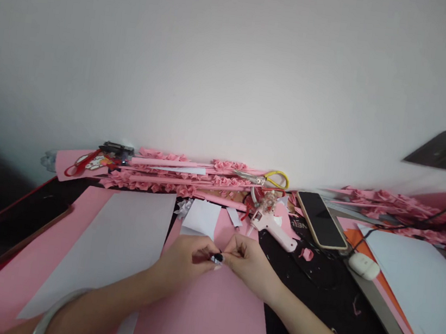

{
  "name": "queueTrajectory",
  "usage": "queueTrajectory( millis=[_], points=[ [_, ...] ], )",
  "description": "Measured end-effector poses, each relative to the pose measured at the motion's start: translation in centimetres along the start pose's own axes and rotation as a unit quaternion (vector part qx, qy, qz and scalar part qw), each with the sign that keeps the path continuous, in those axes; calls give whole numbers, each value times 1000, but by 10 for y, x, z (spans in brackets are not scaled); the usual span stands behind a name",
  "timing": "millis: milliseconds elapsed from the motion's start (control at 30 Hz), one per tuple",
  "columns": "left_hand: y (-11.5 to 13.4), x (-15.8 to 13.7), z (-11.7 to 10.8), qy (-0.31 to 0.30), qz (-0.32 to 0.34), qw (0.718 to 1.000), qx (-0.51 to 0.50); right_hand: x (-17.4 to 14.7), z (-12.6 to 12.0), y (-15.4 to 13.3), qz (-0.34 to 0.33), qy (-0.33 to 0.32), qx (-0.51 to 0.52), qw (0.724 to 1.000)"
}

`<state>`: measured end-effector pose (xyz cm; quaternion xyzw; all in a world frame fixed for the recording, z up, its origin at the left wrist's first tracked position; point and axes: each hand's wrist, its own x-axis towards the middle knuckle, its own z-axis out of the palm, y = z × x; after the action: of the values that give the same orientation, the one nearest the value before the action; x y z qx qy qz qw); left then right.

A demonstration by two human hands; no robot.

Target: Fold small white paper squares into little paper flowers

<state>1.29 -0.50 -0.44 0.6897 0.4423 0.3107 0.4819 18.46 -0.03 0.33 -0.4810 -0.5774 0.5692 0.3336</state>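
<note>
Over a pink paper sheet, my two hands meet fingertip to fingertip. My left hand is closed in a pinch around a small black-and-white piece; its exact kind is too small to tell. My right hand is closed too, thumb and fingers pinching the right end of the same piece. Just beyond the fingers lie a folded white paper and a small white paper strip. A crumpled pale paper flower rests beside the folded paper.
A pink glue gun, yellow-handled scissors and a phone lie at the back right. Pink paper flower stems line the wall. A white earphone case sits near black cables. White sheets spread left; a dark tablet-like device lies beyond.
</note>
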Motion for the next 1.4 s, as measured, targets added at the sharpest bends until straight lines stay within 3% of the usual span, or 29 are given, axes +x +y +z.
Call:
queueTrajectory(
  millis=[967,1400],
  points=[
    [3,-1,-1,-6,-26,999,-23,0,-5,-2,40,-62,71,995],
    [5,0,-2,4,-31,997,-64,0,-5,-5,40,-55,96,993]
  ],
)
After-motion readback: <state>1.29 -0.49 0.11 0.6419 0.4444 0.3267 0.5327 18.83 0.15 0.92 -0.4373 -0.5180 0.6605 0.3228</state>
